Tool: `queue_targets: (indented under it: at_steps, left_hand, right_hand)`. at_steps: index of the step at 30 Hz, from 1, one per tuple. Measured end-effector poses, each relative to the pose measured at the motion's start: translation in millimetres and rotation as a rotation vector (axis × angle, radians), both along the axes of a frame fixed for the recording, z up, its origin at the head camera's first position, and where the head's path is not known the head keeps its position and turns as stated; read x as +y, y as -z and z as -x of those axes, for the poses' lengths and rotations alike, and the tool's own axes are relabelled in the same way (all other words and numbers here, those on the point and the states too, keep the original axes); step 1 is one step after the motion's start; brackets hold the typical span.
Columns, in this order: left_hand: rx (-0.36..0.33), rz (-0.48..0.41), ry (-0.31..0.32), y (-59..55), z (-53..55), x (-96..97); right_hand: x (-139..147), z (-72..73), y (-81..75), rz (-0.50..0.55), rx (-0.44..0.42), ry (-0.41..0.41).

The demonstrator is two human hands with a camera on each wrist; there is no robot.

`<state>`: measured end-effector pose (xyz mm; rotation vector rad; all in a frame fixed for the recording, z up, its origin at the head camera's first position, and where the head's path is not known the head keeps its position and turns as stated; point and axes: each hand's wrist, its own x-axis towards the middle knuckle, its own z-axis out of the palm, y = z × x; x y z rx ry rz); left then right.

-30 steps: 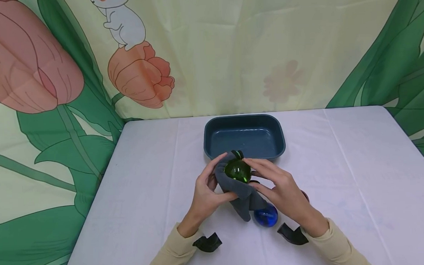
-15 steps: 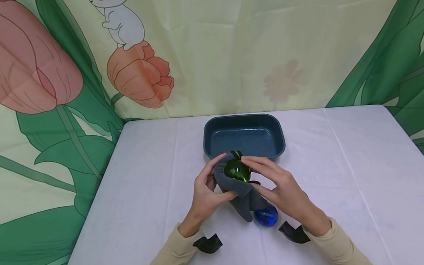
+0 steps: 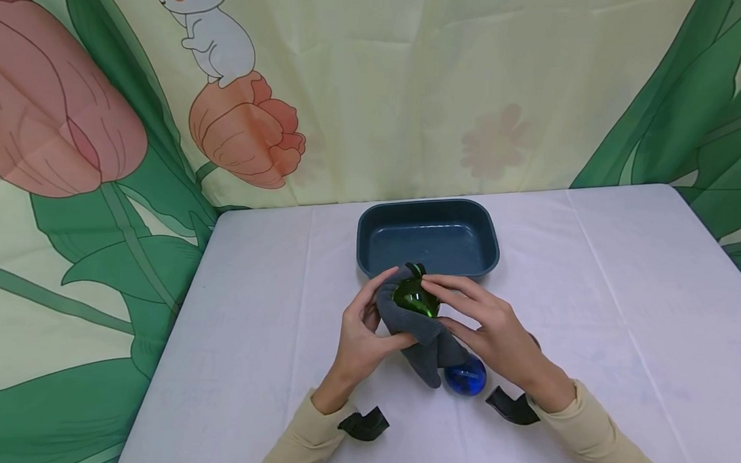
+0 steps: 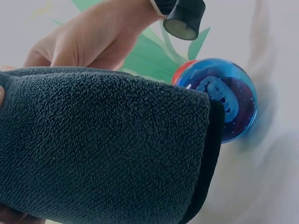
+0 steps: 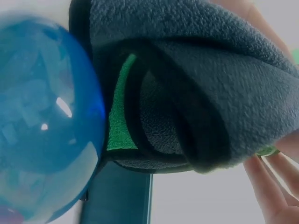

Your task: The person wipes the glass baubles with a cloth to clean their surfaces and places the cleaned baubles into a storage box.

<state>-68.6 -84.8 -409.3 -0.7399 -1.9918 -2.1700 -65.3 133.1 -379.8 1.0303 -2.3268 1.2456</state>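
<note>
A shiny clear green ball (image 3: 417, 298) lies in a fold of a dark grey cloth (image 3: 430, 355) with black edging. My left hand (image 3: 362, 334) grips the cloth round the ball from the left, thumb in front. From the right, my right hand (image 3: 496, 329) holds the ball between its fingers and thumb. The left wrist view shows the fuzzy cloth (image 4: 107, 144) hiding most of the left hand. A green patch (image 5: 122, 116) shows inside the fold in the right wrist view. Below the cloth, a clear blue ball (image 3: 466, 377) sits on the table.
A dark blue rectangular basin (image 3: 426, 243) stands behind the hands on the white-covered table (image 3: 257, 331). Something red (image 4: 180, 72) shows partly behind the blue ball in the left wrist view. A flower-printed curtain (image 3: 391, 108) hangs at the back.
The hands stay nearly in place. The right fingers shift slightly on the green ball, and the dark loop seen near the right thumb earlier is out of sight.
</note>
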Motion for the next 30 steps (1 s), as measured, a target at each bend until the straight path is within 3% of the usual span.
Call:
queue_targets:
  at_steps: [9, 14, 20, 23, 27, 30]
  left_hand:
    - [-0.004, 0.020, -0.010, -0.7, -1.0, 0.0]
    - [-0.005, 0.025, -0.013, -0.6, -0.3, -0.3]
    - [0.017, 0.017, -0.026, 1.0, 1.1, -1.2]
    - [0.032, 0.012, -0.029, 1.2, 1.2, -1.7]
    - [0.037, 0.004, -0.021, 0.1, 0.6, -1.5]
    - [0.028, 0.009, -0.020, -0.8, 0.1, -1.2]
  right_hand:
    - [-2.4, -0.2, 0.3, 0.075, -0.041, -0.012]
    - [-1.4, -1.7, 1.4, 0.037, -0.113, 0.022]
    - [1.2, -0.9, 0.5, -0.013, -0.152, -0.009]
    - [2.2, 0.0, -1.2, -0.046, -0.086, -0.004]
    - [1.4, 1.4, -2.3, -0.083, 0.062, -0.003]
    - [0.5, 1.4, -2.0, -0.085, 0.112, -0.018]
